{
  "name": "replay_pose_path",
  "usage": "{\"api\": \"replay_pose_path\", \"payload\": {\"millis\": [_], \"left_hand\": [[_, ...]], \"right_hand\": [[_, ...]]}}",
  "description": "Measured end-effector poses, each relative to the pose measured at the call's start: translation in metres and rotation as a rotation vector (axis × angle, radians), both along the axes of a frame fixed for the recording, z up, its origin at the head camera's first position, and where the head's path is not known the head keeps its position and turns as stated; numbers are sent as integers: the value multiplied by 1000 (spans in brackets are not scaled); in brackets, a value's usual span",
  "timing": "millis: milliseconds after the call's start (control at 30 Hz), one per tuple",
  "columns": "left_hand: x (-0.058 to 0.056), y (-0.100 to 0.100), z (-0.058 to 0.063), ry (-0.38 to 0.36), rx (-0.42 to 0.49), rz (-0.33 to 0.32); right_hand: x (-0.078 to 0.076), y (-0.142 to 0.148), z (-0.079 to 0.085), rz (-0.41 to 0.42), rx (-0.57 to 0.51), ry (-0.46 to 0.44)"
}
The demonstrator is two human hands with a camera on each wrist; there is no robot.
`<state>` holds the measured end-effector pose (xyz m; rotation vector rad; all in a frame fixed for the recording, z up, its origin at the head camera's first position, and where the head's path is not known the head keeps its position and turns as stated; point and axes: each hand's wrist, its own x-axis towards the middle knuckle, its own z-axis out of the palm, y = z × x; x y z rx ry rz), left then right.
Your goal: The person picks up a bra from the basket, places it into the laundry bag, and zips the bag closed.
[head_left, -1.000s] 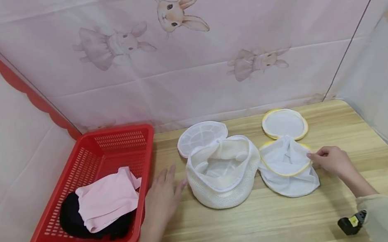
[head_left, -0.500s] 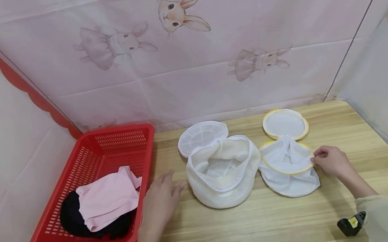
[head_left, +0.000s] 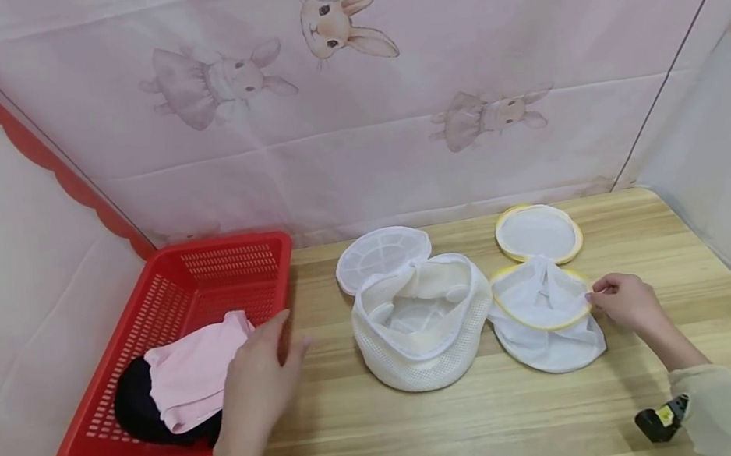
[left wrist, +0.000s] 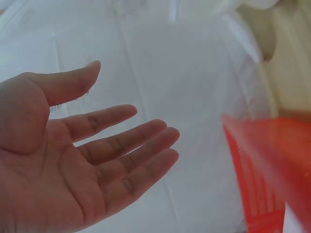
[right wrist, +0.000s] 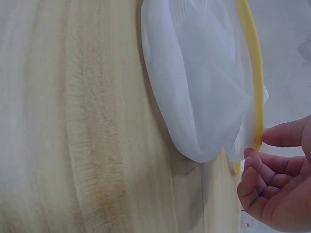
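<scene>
Pink garment (head_left: 192, 372) lies in the red basket (head_left: 228, 258) at the bench's (head_left: 509, 427) left end, on top of a dark garment (head_left: 133, 408); neither is lifted out. My left hand (head_left: 253, 379) hovers over the basket's near corner, fingers straight and relaxed, holding nothing. My right hand (head_left: 625, 302) pinches the yellow rim of the small mesh bag (head_left: 547, 327), which stands open. Beside it the larger white mesh bag (head_left: 423, 330) gapes open too. Both bags look empty, so I judge the loading hasn't begun: bags ready, clothes waiting.
</scene>
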<state>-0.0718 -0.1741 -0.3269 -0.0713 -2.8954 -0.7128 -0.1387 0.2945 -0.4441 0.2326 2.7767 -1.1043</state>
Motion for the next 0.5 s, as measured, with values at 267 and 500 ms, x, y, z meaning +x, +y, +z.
{"api": "replay_pose_path", "payload": {"millis": [267,500], "left_hand": [[0,-31,20,-72,-11,100],[-7,-66,26,-123,-28,153]], "right_hand": [[-1,2,0,12,18,8],[-2,2,1,-3,20,-2]]}}
